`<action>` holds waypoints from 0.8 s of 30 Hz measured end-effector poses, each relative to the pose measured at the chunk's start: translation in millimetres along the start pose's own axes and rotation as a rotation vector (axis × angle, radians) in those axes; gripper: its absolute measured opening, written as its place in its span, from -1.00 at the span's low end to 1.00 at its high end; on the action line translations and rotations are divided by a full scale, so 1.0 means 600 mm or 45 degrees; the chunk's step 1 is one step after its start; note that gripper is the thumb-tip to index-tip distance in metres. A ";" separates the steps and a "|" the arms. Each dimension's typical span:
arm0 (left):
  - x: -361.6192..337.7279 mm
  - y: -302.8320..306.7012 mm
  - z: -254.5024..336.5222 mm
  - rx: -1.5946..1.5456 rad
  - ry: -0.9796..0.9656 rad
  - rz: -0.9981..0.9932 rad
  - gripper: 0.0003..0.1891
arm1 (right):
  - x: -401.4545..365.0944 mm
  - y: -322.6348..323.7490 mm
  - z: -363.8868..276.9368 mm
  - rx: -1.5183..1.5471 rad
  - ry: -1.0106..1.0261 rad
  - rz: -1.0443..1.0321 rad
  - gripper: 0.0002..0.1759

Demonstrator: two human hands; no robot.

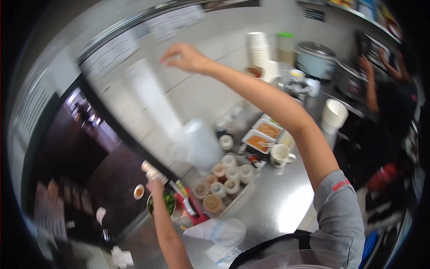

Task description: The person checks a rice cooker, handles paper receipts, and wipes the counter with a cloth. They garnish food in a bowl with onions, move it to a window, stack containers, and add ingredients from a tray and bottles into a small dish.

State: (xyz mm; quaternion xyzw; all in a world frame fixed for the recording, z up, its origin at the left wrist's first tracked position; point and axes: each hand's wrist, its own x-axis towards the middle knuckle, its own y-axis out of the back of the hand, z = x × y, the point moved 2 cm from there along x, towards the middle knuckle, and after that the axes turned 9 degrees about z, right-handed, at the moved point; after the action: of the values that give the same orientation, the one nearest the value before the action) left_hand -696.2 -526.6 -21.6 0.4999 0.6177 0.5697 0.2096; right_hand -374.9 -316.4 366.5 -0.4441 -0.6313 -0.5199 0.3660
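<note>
My right arm reaches up across the view. My right hand (pixel 186 57) is raised in front of the tiled wall, close to the white papers (pixel 174 21). Its fingers are loosely bent, a gap shows by the thumb, and nothing is visible in them. Lower left, my left hand (pixel 155 186) is at the rim of a metal bowl of green leaves (pixel 168 204). Small pale cups or bottles (pixel 152 171) are right at its fingertips; blur hides whether it holds them. Beside it lie a red holder (pixel 197 217) and a yellow-tipped tool (pixel 181 186).
Several squeeze bottles (pixel 218 189) stand in a tray on the steel counter (pixel 273 197). Nearby are food tubs (pixel 258 142), a white mug (pixel 281 154), stacked cups (pixel 258 50), a plastic bag (pixel 195 143) and a large cooker (pixel 316 58). A co-worker's hands (pixel 366 65) are at the right.
</note>
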 end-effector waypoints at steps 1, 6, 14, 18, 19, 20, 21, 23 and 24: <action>0.004 -0.005 0.003 0.096 0.018 0.051 -0.86 | -0.039 0.037 0.015 -0.037 -0.172 -0.080 -0.78; 0.013 -0.005 -0.010 0.127 -0.105 0.214 -0.92 | -0.276 0.159 0.195 -0.492 -0.631 -0.790 -0.85; -0.047 0.149 -0.067 -0.871 0.100 0.443 -0.89 | -0.644 0.238 0.333 -0.894 -1.044 -1.074 -0.80; -0.158 0.430 0.047 -2.387 0.950 -0.162 -0.75 | -0.758 0.240 0.406 -0.879 -0.907 -1.142 -0.78; -0.162 0.451 0.056 -2.422 0.899 -0.259 -0.65 | -0.758 0.238 0.404 -0.862 -0.851 -1.196 -0.80; -0.172 0.468 0.065 -2.454 0.862 -0.349 -0.56 | -0.756 0.234 0.404 -0.836 -0.785 -1.258 -0.81; -0.176 0.507 0.102 -2.451 0.837 -0.396 -0.55 | -0.762 0.234 0.409 -0.819 -0.698 -1.309 -0.82; -0.173 0.559 0.170 -2.302 0.581 -0.424 -0.62 | -0.759 0.243 0.398 -0.779 -0.647 -1.261 -0.85; -0.168 0.586 0.215 -2.241 0.488 -0.459 -0.67 | -0.753 0.245 0.394 -0.756 -0.609 -1.236 -0.86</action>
State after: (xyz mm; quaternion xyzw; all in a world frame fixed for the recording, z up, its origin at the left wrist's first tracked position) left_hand -414.8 -601.7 234.2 -0.0469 0.0539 0.8664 0.4942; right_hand -84.1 -156.2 -47.8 -0.2933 -0.6544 -0.6667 -0.2033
